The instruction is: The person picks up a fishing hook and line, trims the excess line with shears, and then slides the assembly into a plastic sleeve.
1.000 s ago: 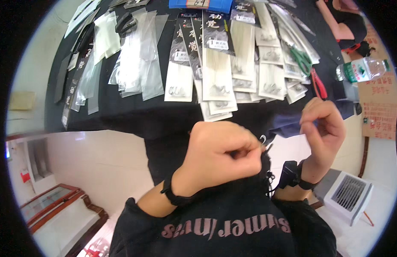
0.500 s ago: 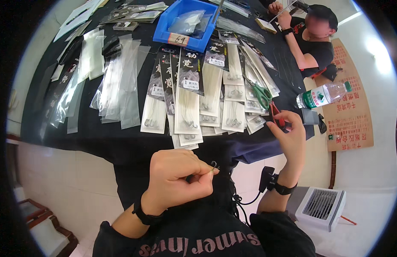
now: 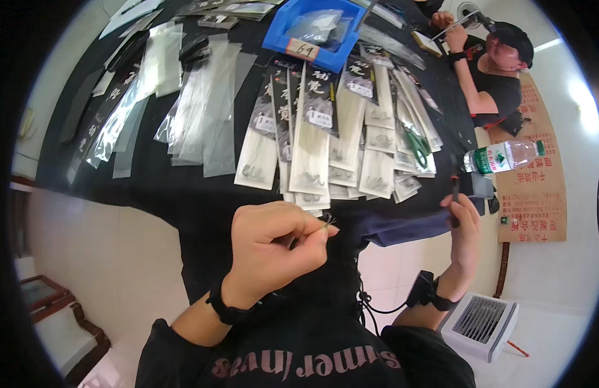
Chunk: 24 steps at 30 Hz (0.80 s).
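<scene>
My left hand (image 3: 273,249) is closed in a pinch over my lap, just off the table's front edge. Out of its fingertips sticks a dark fishhook (image 3: 326,218) with short line ends. To the right, my right hand (image 3: 464,226) is closed around a small red-and-black hand tool (image 3: 455,194), seen edge-on, so its exact kind is unclear. Beyond my left hand lie several packs of snelled fishhooks (image 3: 312,161) on white cards with black headers. Green-handled scissors (image 3: 417,147) rest on the packs at the right.
Clear plastic sleeves (image 3: 212,110) lie on the left of the dark tablecloth. A blue bin (image 3: 283,29) with plastic bags stands at the back. At right are a water bottle (image 3: 500,157) and a small grey box (image 3: 477,185). Another person (image 3: 490,71) works at the far right.
My right hand has picked the red-and-black tool up from beside the green scissors and drawn it right and nearer. My left hand keeps pinching the fishhook. The view has shifted slightly.
</scene>
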Each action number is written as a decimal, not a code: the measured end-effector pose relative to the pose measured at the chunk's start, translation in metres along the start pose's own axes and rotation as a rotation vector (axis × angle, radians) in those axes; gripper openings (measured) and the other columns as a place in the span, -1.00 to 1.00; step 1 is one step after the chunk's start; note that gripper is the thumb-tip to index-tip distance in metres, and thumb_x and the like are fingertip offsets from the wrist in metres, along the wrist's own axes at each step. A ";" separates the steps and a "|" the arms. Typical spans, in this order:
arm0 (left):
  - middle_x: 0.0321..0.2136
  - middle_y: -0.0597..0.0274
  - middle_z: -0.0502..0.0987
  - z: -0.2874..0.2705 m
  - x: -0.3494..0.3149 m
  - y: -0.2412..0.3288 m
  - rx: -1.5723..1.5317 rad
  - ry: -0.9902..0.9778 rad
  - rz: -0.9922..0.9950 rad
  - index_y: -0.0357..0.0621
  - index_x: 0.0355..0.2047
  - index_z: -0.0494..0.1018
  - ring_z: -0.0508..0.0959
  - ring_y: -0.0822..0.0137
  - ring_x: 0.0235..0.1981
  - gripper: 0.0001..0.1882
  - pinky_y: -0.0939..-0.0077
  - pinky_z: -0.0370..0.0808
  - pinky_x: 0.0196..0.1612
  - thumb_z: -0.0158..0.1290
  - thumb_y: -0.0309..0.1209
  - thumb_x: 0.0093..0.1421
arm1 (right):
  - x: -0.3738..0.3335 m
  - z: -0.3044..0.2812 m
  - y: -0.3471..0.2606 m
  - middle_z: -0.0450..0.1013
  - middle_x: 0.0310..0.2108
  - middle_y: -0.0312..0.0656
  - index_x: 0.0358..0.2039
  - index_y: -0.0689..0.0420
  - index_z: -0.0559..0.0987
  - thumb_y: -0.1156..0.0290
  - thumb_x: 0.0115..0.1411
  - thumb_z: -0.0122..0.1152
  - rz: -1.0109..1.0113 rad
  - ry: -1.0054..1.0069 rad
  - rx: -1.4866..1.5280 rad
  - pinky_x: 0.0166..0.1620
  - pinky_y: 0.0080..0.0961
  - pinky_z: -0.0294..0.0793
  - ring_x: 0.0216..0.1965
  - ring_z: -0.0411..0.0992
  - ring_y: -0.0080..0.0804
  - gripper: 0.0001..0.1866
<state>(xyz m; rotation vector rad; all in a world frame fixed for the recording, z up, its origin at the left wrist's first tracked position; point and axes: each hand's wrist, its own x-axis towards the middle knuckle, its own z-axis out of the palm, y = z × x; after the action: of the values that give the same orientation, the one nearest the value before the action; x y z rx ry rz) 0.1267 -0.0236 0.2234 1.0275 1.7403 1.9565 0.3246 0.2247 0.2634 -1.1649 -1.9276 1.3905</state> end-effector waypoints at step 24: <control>-0.72 0.31 0.49 0.006 0.001 0.001 -0.131 -0.108 -0.047 -0.29 -0.62 0.54 0.36 0.67 -0.73 -0.97 0.75 0.26 -0.65 0.13 -0.62 -0.09 | -0.031 0.072 -0.024 0.22 -0.37 -0.17 -0.67 0.17 0.50 0.23 -0.37 0.30 -0.642 -0.631 -0.261 -0.24 -0.49 0.03 -0.32 0.09 -0.28 -0.71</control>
<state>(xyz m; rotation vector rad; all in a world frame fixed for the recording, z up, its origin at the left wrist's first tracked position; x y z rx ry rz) 0.1302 -0.0191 0.2250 1.0176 1.5437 1.9200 0.2757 0.1592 0.2626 -0.1123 -2.6504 1.2352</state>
